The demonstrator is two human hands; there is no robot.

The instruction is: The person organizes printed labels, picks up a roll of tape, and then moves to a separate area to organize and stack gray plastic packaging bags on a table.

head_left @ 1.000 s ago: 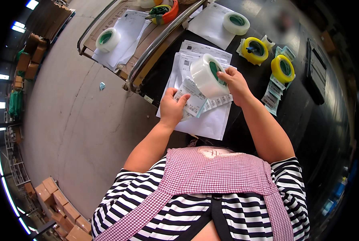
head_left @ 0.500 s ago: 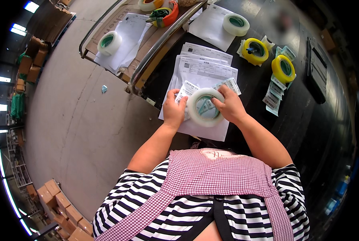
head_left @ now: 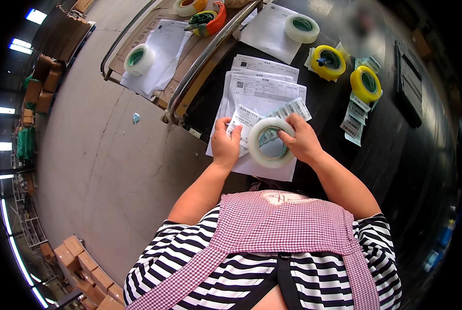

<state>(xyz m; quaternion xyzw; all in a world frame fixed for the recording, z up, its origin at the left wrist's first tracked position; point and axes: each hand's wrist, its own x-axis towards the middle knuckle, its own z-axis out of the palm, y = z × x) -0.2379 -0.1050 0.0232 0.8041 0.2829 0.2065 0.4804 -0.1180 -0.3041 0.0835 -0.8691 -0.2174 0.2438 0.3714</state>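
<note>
My left hand pinches a white printed label between thumb and fingers. My right hand grips the upper right rim of a wide roll of clear tape, its thumb hooked over the ring. Behind the roll lies a strip of barcode labels, part of it showing through the hole; whether the right fingers also hold it I cannot tell. Beneath both hands is a stack of printed paper sheets on the black table.
To the right are two yellow tape rolls, one with a pen in it, the other above more barcode labels. Another clear roll rests on papers at the back. A cart with cardboard stands left, bearing a tape roll.
The clear tape roll has shifted slightly right and down with my right hand. More of the label in my left hand and of the barcode strip now shows.
</note>
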